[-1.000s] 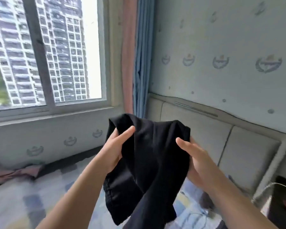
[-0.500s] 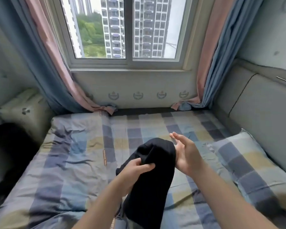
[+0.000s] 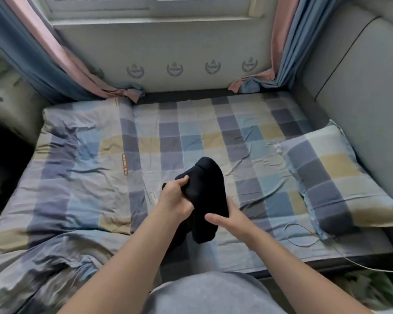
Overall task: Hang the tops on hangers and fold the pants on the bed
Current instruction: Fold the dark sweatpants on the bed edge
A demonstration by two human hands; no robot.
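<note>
A big bed [image 3: 191, 132] with a soft sheet of blue, yellow and grey squares fills most of the view. At the far end of the bed is a pale wall with small crest pictures under a white window frame [image 3: 150, 10]. Pink and blue curtains [image 3: 55, 71] hang down at both far corners of the bed and touch it. A grey padded headboard [image 3: 361, 98] stands along the right side of the bed. A checked pillow [image 3: 331, 180] lies on the bed next to the headboard. A thin white cable [image 3: 304, 241] loops on the bed near the pillow.

Over the middle of the bed, near its front edge, two bare hands hold up a bunched black cloth garment [image 3: 204, 196]. The left hand [image 3: 175, 200] pinches its upper left side. The right hand [image 3: 227, 218] grips its lower right side, thumb in front.
</note>
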